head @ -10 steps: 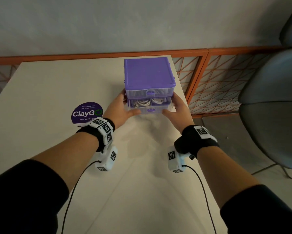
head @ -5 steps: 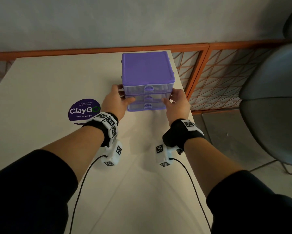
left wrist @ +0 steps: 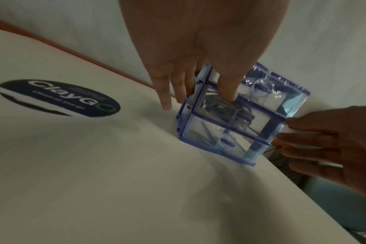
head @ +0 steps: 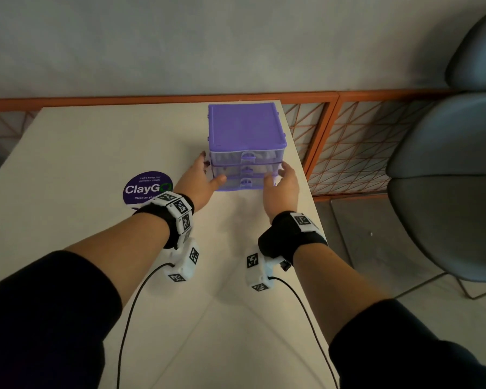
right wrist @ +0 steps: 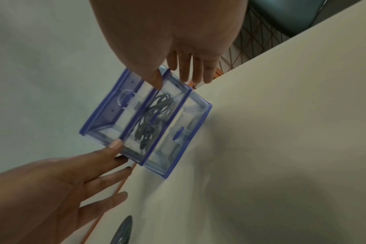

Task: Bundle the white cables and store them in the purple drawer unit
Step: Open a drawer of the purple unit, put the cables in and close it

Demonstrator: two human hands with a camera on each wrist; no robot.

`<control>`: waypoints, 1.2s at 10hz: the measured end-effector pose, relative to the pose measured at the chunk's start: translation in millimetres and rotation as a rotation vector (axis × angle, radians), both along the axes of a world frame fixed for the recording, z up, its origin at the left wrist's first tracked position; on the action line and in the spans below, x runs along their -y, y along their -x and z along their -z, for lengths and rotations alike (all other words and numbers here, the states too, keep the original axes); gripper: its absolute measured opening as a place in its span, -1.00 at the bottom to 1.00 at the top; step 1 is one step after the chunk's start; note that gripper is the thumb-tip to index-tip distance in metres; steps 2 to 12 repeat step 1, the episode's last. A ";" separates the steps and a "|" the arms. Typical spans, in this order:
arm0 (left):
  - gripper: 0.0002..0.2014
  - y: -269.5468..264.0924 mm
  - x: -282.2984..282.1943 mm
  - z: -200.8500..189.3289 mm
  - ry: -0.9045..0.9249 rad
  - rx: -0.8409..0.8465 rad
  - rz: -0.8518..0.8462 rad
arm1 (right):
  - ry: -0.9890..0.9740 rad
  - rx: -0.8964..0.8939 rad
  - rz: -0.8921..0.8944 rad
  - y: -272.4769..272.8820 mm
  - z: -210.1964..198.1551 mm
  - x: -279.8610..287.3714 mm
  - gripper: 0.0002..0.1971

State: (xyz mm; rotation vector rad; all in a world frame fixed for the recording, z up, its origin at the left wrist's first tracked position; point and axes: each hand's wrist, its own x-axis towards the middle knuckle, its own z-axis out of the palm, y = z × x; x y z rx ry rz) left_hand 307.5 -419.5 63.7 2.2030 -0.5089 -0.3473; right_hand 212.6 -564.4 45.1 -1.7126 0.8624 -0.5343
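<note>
The purple drawer unit (head: 246, 136) stands near the table's right edge with all three clear drawers pushed in. Coiled cables (left wrist: 219, 107) show through the middle drawer front, also in the right wrist view as cables (right wrist: 155, 115). My left hand (head: 205, 181) is at the unit's left side with fingers straight and its thumb pressing the middle drawer front. My right hand (head: 281, 186) mirrors it on the right side, thumb against the front and fingers extended past the unit's corner. Neither hand grips anything.
A round purple ClayGo sticker (head: 147, 188) lies on the cream table (head: 95, 153) left of my left hand. The table's right edge runs just beside the unit, with an orange mesh railing (head: 323, 130) and a grey chair (head: 446, 178) beyond.
One second ago the middle drawer stood pulled out with cables showing. Both hands pushed it in, and it now sits flush with thumbs still on its front.
</note>
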 end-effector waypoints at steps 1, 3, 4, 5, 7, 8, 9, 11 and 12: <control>-0.38 4.6 -15.9 -9.1 -0.060 -0.009 -0.014 | -0.011 -0.011 0.025 13.0 -9.5 -11.4 -0.63; -0.38 4.6 -15.9 -9.1 -0.060 -0.009 -0.014 | -0.011 -0.011 0.025 13.0 -9.5 -11.4 -0.63; -0.38 4.6 -15.9 -9.1 -0.060 -0.009 -0.014 | -0.011 -0.011 0.025 13.0 -9.5 -11.4 -0.63; -0.38 4.6 -15.9 -9.1 -0.060 -0.009 -0.014 | -0.011 -0.011 0.025 13.0 -9.5 -11.4 -0.63; -0.38 4.6 -15.9 -9.1 -0.060 -0.009 -0.014 | -0.011 -0.011 0.025 13.0 -9.5 -11.4 -0.63; -0.38 4.6 -15.9 -9.1 -0.060 -0.009 -0.014 | -0.011 -0.011 0.025 13.0 -9.5 -11.4 -0.63; -0.38 4.6 -15.9 -9.1 -0.060 -0.009 -0.014 | -0.011 -0.011 0.025 13.0 -9.5 -11.4 -0.63; -0.38 4.6 -15.9 -9.1 -0.060 -0.009 -0.014 | -0.011 -0.011 0.025 13.0 -9.5 -11.4 -0.63; -0.38 4.6 -15.9 -9.1 -0.060 -0.009 -0.014 | -0.011 -0.011 0.025 13.0 -9.5 -11.4 -0.63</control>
